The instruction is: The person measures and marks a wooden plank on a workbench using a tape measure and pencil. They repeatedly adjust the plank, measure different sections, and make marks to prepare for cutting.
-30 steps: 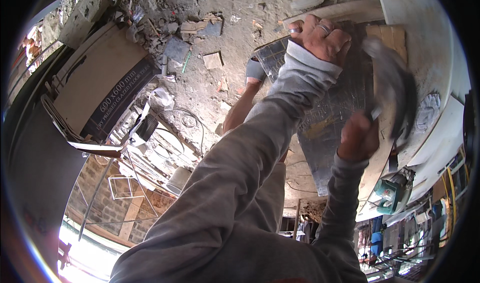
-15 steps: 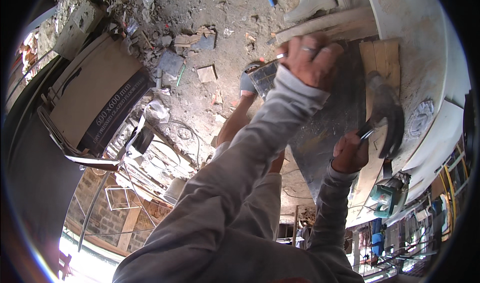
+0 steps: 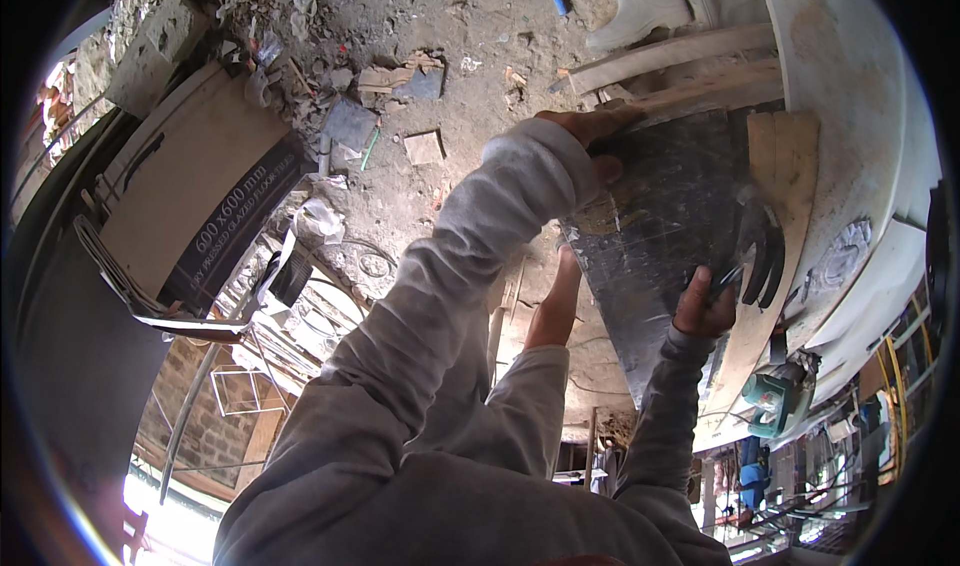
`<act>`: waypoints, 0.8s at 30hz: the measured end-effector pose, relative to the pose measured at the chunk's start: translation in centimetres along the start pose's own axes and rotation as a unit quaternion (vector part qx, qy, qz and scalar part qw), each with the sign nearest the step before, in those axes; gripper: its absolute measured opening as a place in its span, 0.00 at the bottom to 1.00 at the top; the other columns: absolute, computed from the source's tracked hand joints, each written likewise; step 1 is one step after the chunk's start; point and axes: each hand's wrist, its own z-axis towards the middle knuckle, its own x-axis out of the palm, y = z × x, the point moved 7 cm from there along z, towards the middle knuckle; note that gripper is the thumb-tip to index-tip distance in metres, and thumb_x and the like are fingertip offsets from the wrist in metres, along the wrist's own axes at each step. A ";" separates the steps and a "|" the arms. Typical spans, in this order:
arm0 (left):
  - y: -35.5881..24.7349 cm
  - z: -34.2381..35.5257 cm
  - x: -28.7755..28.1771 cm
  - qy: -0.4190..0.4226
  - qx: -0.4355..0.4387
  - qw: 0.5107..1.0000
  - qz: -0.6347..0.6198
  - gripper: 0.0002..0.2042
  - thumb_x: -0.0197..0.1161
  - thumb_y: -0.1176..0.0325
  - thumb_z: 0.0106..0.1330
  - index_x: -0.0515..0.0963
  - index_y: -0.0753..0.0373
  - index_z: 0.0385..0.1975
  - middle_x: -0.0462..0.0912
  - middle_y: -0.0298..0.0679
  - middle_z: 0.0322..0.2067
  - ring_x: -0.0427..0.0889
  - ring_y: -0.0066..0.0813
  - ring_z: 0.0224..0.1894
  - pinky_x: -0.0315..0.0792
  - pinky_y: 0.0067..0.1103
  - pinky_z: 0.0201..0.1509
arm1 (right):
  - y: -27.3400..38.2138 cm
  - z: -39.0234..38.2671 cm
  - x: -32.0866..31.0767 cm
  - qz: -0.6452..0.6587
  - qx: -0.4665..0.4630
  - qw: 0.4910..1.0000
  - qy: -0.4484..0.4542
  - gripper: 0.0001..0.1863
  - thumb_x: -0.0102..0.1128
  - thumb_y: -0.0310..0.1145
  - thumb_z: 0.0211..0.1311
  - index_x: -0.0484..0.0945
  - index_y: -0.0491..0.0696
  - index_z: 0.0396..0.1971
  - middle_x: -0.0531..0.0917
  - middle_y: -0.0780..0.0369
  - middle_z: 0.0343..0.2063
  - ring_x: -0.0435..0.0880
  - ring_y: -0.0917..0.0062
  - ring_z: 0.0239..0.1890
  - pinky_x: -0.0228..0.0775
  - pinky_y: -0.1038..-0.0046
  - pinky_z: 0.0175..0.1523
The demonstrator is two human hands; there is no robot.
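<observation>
A dark, scuffed board [image 3: 665, 216] lies slanted in front of me, with pale scratches on its face. My left hand [image 3: 597, 138] is at its far left corner, thumb on the face and fingers along the far edge; the sleeve and wrist hide part of the grip. Over the board's right side, my right hand [image 3: 705, 308] is closed round the handle of a claw hammer [image 3: 765, 256]. The black claw points toward me, and the hammer's head is slightly blurred. Beneath the board's right edge runs a pale wooden plank [image 3: 783, 166].
Several planks [image 3: 690, 51] and grey boots [image 3: 640, 6] lie beyond the board. A green power tool [image 3: 768, 404] sits at the right, beside a large pale curved panel [image 3: 850, 96]. At left stands a cardboard box [image 3: 215, 176]. Rubble and scraps [image 3: 423, 148] litter the dirt floor.
My left hand has come down from above the board to its far left corner. The hammer in my right hand has shifted slightly left. The view has moved a little.
</observation>
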 end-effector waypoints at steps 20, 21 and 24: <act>-0.2 0.6 1.0 0.035 0.036 0.998 -0.029 0.27 0.59 0.79 0.62 0.68 0.54 0.64 0.83 0.41 0.47 0.81 0.28 0.49 0.73 0.23 0.55 | -3.9 -0.3 0.5 0.150 0.094 0.984 0.035 0.15 0.66 0.41 0.61 0.78 0.43 0.30 0.73 0.72 0.18 0.67 0.89 0.23 0.59 0.82 0.28; -1.2 0.4 0.8 0.037 0.024 0.999 -0.005 0.27 0.59 0.78 0.62 0.68 0.55 0.64 0.83 0.41 0.47 0.81 0.28 0.49 0.73 0.22 0.56 | -3.7 -0.2 0.7 0.169 0.099 0.980 0.040 0.15 0.66 0.41 0.61 0.78 0.43 0.30 0.74 0.72 0.19 0.67 0.89 0.23 0.60 0.82 0.28; -2.7 0.2 0.5 0.034 0.020 0.999 -0.002 0.28 0.61 0.75 0.62 0.67 0.57 0.64 0.83 0.42 0.46 0.81 0.29 0.49 0.73 0.23 0.57 | -2.6 0.0 1.1 0.200 0.099 0.974 0.042 0.16 0.67 0.41 0.61 0.77 0.42 0.30 0.74 0.71 0.19 0.67 0.88 0.24 0.60 0.81 0.28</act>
